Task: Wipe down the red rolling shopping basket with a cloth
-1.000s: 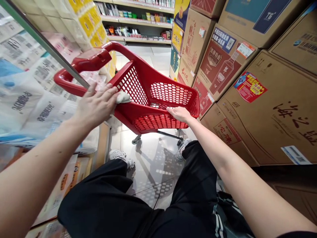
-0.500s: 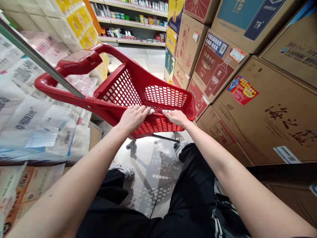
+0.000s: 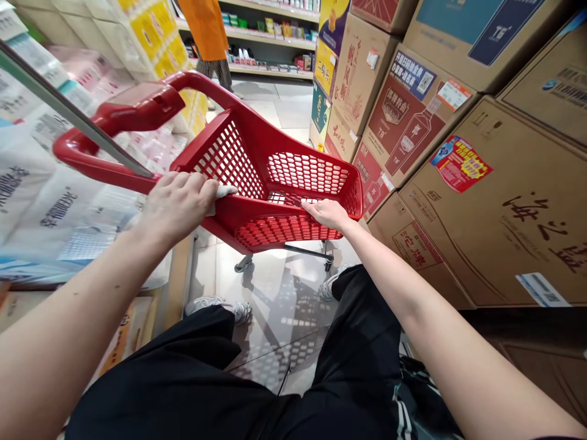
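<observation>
A red plastic shopping basket on wheels (image 3: pixel 293 177) stands tilted on the tiled floor in front of me, its long handle (image 3: pixel 132 116) reaching up to the left. My left hand (image 3: pixel 177 205) presses a white cloth (image 3: pixel 224 192) against the basket's left rim, fingers curled over it. On the near rim rests my right hand (image 3: pixel 328 212), gripping the edge. I see my black trousers and grey shoes below.
Stacked cardboard boxes (image 3: pixel 481 183) wall the right side. Wrapped paper packs (image 3: pixel 55 201) and a metal bar (image 3: pixel 73 113) fill the left. A person in orange (image 3: pixel 208 30) stands by far shelves (image 3: pixel 275 30) down the aisle.
My left hand with the cloth has slid back left along the rim from beside my right hand. A person in orange has come into view at the far end.
</observation>
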`<action>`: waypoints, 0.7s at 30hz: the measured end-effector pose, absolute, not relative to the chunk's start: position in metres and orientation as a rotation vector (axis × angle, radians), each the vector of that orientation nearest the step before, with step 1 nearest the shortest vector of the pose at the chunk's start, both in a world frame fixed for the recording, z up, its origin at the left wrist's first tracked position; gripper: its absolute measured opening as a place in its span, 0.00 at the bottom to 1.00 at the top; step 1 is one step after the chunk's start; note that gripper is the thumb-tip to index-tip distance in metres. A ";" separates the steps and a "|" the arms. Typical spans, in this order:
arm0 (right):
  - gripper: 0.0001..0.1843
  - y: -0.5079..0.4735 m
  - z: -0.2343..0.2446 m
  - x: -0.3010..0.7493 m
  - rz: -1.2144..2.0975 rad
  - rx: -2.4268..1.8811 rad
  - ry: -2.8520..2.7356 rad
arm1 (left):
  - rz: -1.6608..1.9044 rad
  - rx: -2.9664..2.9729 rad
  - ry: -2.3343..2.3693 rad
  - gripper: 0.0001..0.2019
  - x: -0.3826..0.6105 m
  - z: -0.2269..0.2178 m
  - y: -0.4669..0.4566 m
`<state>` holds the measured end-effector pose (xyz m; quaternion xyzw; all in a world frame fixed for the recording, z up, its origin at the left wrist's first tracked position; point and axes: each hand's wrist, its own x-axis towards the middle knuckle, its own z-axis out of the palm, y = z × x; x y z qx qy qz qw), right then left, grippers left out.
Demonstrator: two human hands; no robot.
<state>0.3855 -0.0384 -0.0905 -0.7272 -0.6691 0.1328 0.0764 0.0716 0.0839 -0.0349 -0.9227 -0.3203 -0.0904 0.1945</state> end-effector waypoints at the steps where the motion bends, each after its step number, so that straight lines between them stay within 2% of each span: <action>1: 0.46 -0.037 -0.091 0.386 0.403 -2.189 -2.006 | -0.233 -2.566 -0.892 0.17 0.072 -0.036 0.084; 7: 0.43 -0.022 -0.091 0.399 0.424 -2.320 -1.914 | -0.289 -2.648 -0.938 0.16 0.079 -0.035 0.076; 13: 0.39 -0.009 -0.093 0.418 0.300 -2.415 -1.924 | -0.419 -2.790 -0.916 0.16 0.096 -0.033 0.064; 17: 0.34 -0.008 -0.091 0.412 0.264 -2.414 -1.994 | -0.317 -2.791 -0.796 0.17 0.097 -0.030 0.068; 21: 0.33 0.002 -0.087 0.388 0.269 -2.222 -2.189 | -0.219 -2.812 -0.777 0.18 0.098 -0.030 0.076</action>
